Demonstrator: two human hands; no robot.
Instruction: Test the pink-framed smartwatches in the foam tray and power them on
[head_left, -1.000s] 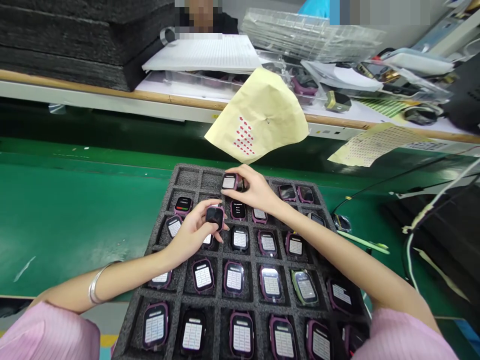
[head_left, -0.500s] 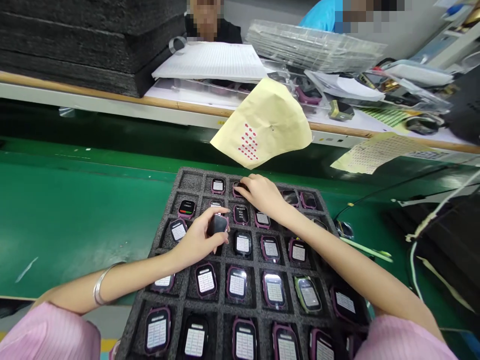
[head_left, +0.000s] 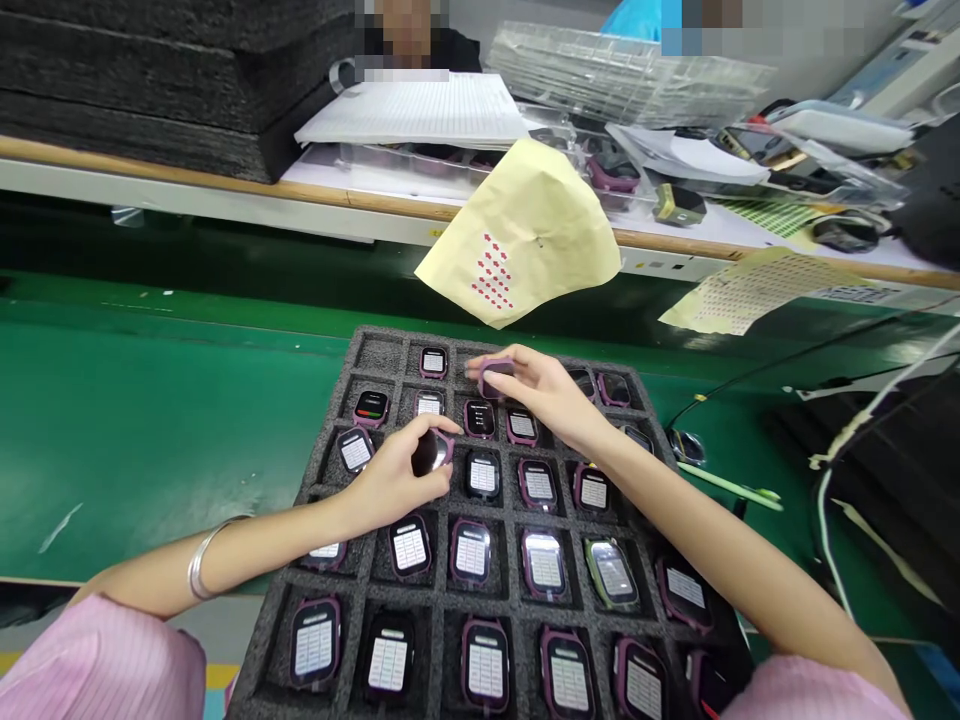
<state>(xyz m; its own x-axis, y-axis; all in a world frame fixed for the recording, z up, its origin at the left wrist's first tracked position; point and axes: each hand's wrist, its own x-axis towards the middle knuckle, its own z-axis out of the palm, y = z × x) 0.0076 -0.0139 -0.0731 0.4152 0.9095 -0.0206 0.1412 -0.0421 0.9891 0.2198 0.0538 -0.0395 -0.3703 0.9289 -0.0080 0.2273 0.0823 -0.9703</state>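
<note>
A dark foam tray point(head_left: 341, 520) with square pockets holds rows of strapless smartwatches, mostly purple-framed, many with lit white screens. My left hand point(head_left: 397, 470) is closed on a dark-screened smartwatch point(head_left: 429, 453), its thumb and index finger at the watch's edges, over the tray's third row. Toward the back row, my right hand point(head_left: 544, 392) pinches another purple smartwatch point(head_left: 496, 378), its screen dark. That watch is tilted and partly covered by the thumb. Between the hands, a smartwatch point(head_left: 479, 419) with a dark menu screen lies in its pocket. One watch point(head_left: 611, 572) has a green frame.
Black foam blocks point(head_left: 150, 90) are stacked on the shelf at left. Papers point(head_left: 420, 115), clear plastic trays point(head_left: 615, 75) and loose parts lie along it. A yellow sheet point(head_left: 525, 235) with red arrow stickers hangs from its edge. People sit beyond. Cables point(head_left: 825, 500) run at right.
My right hand has lifted the purple smartwatch out of its back-row pocket. My left hand keeps its watch, turned slightly. The whole view has shifted a little.
</note>
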